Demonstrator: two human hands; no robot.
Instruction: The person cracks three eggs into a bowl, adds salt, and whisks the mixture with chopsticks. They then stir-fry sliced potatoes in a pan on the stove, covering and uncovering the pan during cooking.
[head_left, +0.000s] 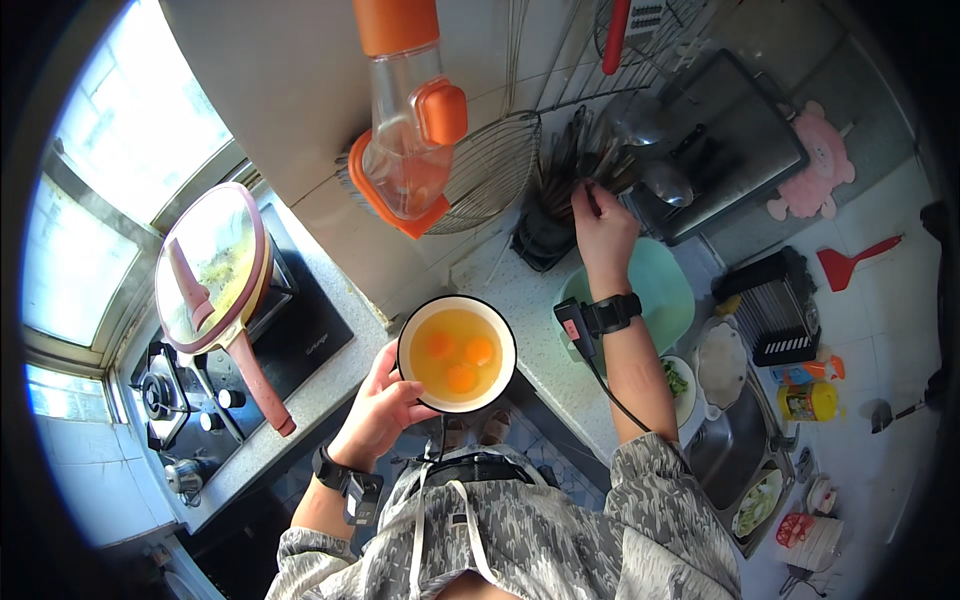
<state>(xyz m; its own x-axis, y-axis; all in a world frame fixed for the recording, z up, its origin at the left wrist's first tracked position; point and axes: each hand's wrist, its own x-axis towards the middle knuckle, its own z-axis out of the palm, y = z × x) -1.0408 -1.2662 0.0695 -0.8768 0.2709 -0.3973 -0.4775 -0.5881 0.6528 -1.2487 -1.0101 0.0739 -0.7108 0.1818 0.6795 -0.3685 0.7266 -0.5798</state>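
Note:
My left hand (386, 409) holds a white, dark-rimmed bowl (509, 349) by its left side. Three raw eggs (460, 352) with whole yolks lie in it. Up and to the right, my right hand (602, 225) reaches over a dark utensil holder (541, 238) packed with chopsticks (561, 161). Its thumb and fingers are pinched together at the chopstick ends; whether they grip one cannot be made out. Below that hand stands a pale green basin (660, 292), partly hidden by the forearm. On the stove at left, a pink-handled pan (251, 375) sits under a glass lid (210, 262).
A gas stove (300, 345) is at left. Wire baskets (495, 169) and an orange-topped bottle (409, 142) hang or stand near the wall. At right are ladles (666, 184), a dark board (739, 142), a plate of chopped greens (684, 405) and a steel sink (724, 454).

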